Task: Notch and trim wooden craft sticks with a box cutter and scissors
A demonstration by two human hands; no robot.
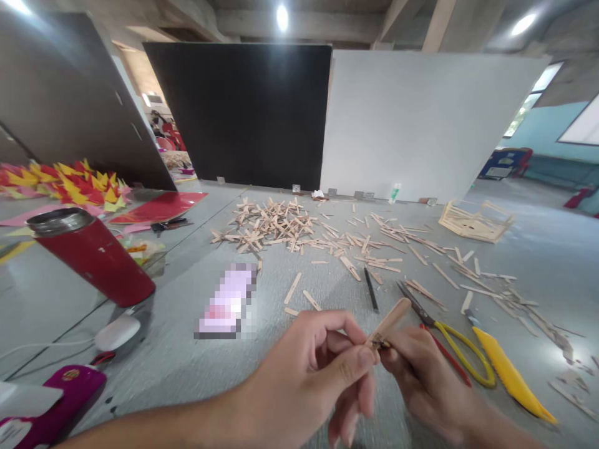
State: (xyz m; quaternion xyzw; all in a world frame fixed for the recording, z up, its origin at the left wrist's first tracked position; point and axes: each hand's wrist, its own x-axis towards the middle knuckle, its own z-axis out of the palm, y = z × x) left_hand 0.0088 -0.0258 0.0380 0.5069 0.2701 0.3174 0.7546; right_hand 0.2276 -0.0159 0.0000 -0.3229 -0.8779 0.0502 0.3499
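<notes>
here both the left hand (318,365) and right hand (421,374) pinch one wooden stick (390,319), near a lidded red flask (91,252).

I saw a grey floor (538,262), a black panel (238,112) beside a white panel (421,118), teal wall (543,134), windows (583,125) at the side, and bright ceiling lights (282,17).

Looks like a craft workshop in a bare industrial hall — exposed concrete beams overhead, black and white partition boards (327,118) standing behind a grey worktable (187,349) strewn with wooden craft sticks (299,231), scissors (449,333) and cut coloured paper (65,184).
</notes>
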